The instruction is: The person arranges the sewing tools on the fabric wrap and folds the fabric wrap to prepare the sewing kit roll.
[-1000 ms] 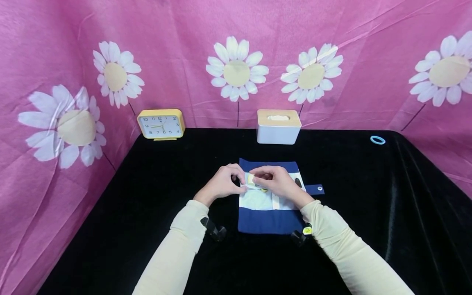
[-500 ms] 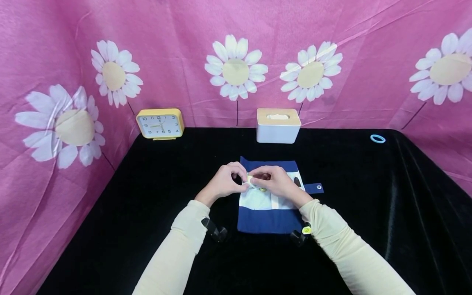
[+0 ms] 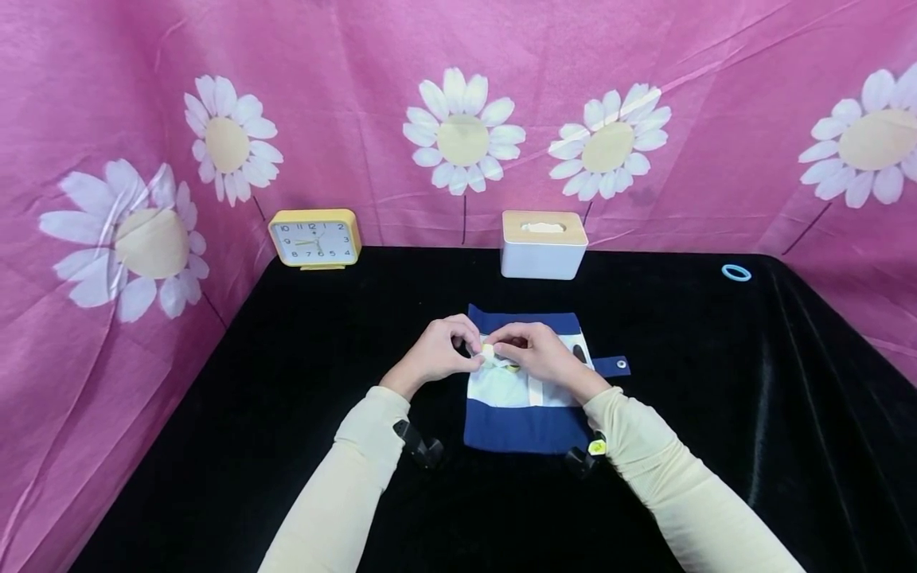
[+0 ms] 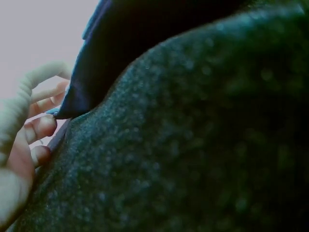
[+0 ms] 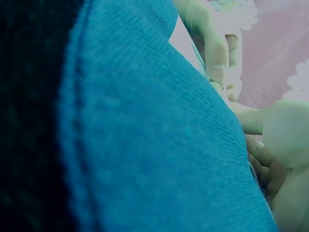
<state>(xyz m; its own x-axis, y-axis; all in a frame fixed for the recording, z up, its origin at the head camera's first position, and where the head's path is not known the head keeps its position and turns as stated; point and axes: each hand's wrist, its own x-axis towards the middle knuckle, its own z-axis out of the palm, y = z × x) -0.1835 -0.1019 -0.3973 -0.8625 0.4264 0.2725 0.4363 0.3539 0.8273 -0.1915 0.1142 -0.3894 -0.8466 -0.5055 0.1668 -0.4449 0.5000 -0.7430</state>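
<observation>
An unfolded cloth pouch [image 3: 526, 430], navy at both ends with a white middle, lies under both hands. My left hand [image 3: 438, 350] pinches the pouch's left edge, thumb and fingers bent round the cloth. A small pale-yellow object [image 3: 488, 352] shows between the two hands at the white section. My right hand [image 3: 533, 348] has its fingertips pinched at that object, partly hiding it. In the left wrist view, the left fingertips [image 4: 46, 125] meet the edge of the dark cloth. Blue cloth fills much of the right wrist view, with the right hand [image 5: 289, 159] partly behind it.
A strap [image 3: 611, 366] with a snap button sticks out from the pouch's right side. Behind stand a yellow clock [image 3: 315, 239] and a tissue box [image 3: 543, 251]. A light-blue ring [image 3: 735, 273] lies at the back right on the black cloth [image 3: 716, 446].
The hands have come slightly closer together over the pouch. The pale-yellow object now sits right beside the left fingertips. The pouch stays in about the same place.
</observation>
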